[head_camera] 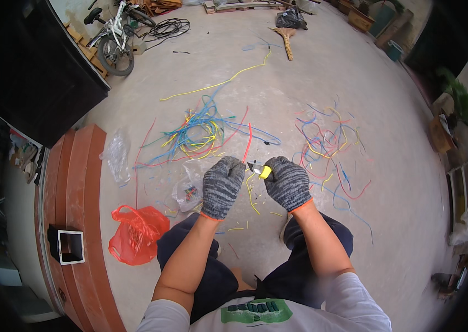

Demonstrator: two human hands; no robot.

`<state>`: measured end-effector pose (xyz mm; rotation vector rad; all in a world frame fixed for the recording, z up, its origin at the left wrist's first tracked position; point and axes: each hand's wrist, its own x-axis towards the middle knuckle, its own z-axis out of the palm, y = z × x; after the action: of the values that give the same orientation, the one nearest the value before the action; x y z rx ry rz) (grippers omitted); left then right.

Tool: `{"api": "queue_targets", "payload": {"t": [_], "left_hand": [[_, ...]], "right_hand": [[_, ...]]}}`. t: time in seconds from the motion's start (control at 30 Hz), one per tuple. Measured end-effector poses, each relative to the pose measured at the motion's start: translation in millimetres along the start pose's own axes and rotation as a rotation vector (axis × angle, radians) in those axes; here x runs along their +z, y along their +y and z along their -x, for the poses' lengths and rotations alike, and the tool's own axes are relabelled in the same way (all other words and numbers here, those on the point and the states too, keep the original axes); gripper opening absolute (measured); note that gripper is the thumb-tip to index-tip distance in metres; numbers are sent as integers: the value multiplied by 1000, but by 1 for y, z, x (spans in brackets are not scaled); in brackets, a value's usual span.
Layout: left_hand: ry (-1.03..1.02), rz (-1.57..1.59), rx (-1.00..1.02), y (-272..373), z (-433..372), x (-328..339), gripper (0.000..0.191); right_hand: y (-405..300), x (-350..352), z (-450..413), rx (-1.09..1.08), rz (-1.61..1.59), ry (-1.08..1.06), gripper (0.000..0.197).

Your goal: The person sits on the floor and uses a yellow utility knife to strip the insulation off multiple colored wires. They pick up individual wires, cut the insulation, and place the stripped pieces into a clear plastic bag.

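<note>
My left hand, in a grey striped knit glove with an orange cuff, pinches the lower end of a red insulated wire that stands out beyond the fingers. My right hand, gloved alike, grips a yellow-handled utility knife; its blade points left at the wire's end, close to my left fingertips. Whether the blade touches the wire I cannot tell. Beyond my left hand lies a tangled coil of blue, yellow, green and red wires. A looser heap of wires lies to the right.
A red plastic bag and a clear bag with wire bits lie at left, near reddish steps. Wire scraps dot the concrete floor. Farther off are a straw hand broom, a black bag and a white bicycle.
</note>
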<state>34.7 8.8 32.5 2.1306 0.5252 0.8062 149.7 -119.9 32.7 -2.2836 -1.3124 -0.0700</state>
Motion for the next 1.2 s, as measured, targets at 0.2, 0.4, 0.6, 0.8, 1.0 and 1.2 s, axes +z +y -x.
{"api": "queue_targets", "payload": {"t": [0.2,0.4,0.6,0.8,1.0,1.2], "left_hand": [[-2,43,-14,0,2,5,10],[2,27,13,3,4,7,8],[12,-10,83,8,4,4,7],[-10,-35,65,5,6,2,9],[-31,-27,73,-1,14,0,12],[-145,49,21,-2,23,-11,10]], "right_hand": [[-3,-7,0,-11,14,-33,18],[-2,-6,0,-7,14,-40,18],[-3,-7,-2,26,60,-62,18],[-1,-3,-6,76,100,-96,17],[12,7,-10,126,137,-66,18],[68,12,-22,393,200,-23,20]]}}
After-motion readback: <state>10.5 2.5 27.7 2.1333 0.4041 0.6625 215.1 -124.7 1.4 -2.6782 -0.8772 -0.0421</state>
